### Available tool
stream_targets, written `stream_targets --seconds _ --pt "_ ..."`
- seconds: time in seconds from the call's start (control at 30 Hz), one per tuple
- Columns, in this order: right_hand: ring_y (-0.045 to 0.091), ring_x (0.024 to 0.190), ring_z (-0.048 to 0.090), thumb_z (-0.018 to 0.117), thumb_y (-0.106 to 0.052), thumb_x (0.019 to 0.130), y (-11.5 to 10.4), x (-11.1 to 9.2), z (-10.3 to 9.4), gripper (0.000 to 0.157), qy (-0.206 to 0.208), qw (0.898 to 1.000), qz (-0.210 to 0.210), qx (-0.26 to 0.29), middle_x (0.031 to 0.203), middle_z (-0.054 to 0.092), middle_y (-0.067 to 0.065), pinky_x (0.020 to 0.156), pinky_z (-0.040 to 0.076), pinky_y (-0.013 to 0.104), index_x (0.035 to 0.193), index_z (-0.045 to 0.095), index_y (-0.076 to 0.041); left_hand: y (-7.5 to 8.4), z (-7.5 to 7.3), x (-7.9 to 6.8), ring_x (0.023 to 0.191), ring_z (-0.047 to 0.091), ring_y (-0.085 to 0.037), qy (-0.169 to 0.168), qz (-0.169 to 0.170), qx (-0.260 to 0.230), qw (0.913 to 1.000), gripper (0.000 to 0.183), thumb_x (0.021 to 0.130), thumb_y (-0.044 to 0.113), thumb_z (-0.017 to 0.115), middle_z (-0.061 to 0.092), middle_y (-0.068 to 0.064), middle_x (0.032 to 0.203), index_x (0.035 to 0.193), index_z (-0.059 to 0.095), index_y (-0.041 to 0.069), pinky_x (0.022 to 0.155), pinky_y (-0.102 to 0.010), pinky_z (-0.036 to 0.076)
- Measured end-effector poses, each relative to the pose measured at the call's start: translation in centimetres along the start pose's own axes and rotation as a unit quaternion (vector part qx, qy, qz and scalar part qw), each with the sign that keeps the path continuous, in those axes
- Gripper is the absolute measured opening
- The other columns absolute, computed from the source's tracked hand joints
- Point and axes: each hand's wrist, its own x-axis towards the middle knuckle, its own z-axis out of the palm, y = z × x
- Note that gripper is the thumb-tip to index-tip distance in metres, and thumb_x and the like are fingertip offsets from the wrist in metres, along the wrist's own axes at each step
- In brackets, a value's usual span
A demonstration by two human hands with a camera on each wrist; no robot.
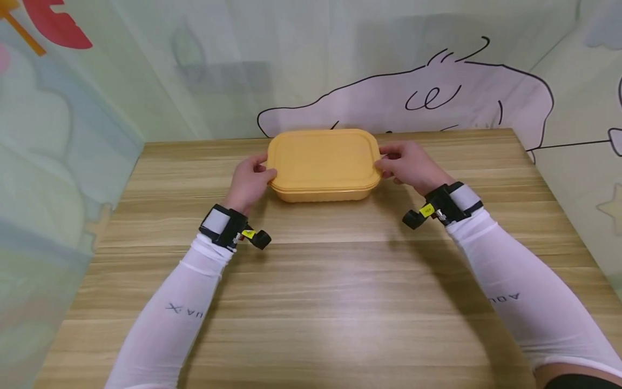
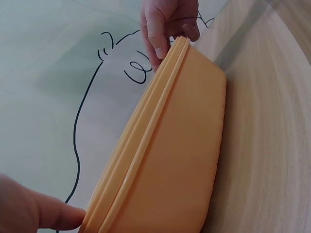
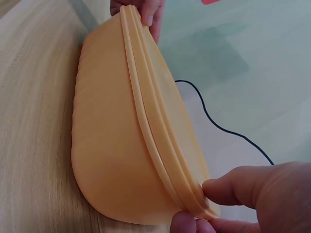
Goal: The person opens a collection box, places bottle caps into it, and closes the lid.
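A yellow-orange lidded food container [image 1: 324, 162], rectangular with rounded corners, sits level near the back edge of the wooden table, its lid on. At its left end my left hand [image 1: 247, 183] grips the rim, thumb on the lid's edge. Opposite, my right hand [image 1: 413, 166] pinches the right end. In the right wrist view the right thumb [image 3: 233, 187] presses on top of the lid while other fingers sit under the rim. The left wrist view shows the left thumb [image 2: 60, 216] against the lid edge; the left fingers are hidden there.
The wooden table [image 1: 311, 292] carries the container close to a printed curtain-like backdrop [image 1: 311, 70] with cartoon drawings. White sleeves cover both forearms, and a black strap with a small camera is on each wrist.
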Motion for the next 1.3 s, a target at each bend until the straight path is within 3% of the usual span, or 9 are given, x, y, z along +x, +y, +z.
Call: stream_targets --seconds 0.27,0.63,1.0,1.3 --pt "0.035 0.102 0.056 0.061 -0.026 0.099 0.1 -0.5 0.0 0.053 -0.006 1.0 0.012 -0.009 0.116 0.056 0.014 0.07 0.048 0.03 0.146 0.047 -0.007 -0.2 -0.1 -0.8 0.098 0.049 -0.022 -0.01 -0.006 -0.023 0.9997 0.055 0.095 0.013 0.065 0.047 -0.011 0.113 0.146 0.046 0.004 0.087 -0.034 0.049" --pt "0.035 0.096 0.059 0.065 -0.024 0.097 0.5 -1.7 0.0 0.055 -0.016 1.0 0.003 -0.003 0.115 0.058 0.015 0.07 0.051 0.035 0.146 0.046 -0.005 -0.5 0.0 -2.1 0.094 0.05 -0.023 -0.023 -0.008 -0.044 0.9987 0.056 0.091 0.007 0.068 0.049 -0.013 0.113 0.143 0.047 0.001 0.089 -0.042 0.048" --pt "0.035 0.096 0.059 0.069 -0.027 0.094 1.3 -3.4 0.2 0.059 -0.029 0.999 0.008 0.015 0.112 0.056 0.016 0.073 0.052 0.038 0.142 0.042 -0.003 -1.0 -0.3 -3.5 0.1 0.053 -0.026 -0.041 -0.021 -0.046 0.9979 0.055 0.091 0.008 0.069 0.051 -0.015 0.118 0.141 0.046 0.003 0.092 -0.042 0.048" --pt "0.031 0.089 0.061 0.071 -0.026 0.092 2.1 -4.6 0.7 0.062 -0.038 0.998 0.009 0.043 0.109 0.058 0.016 0.072 0.053 0.039 0.138 0.039 0.0 -1.6 -0.5 -4.6 0.097 0.053 -0.023 -0.059 -0.01 -0.05 0.9969 0.054 0.09 0.009 0.069 0.051 -0.015 0.118 0.138 0.045 0.001 0.084 -0.037 0.049"
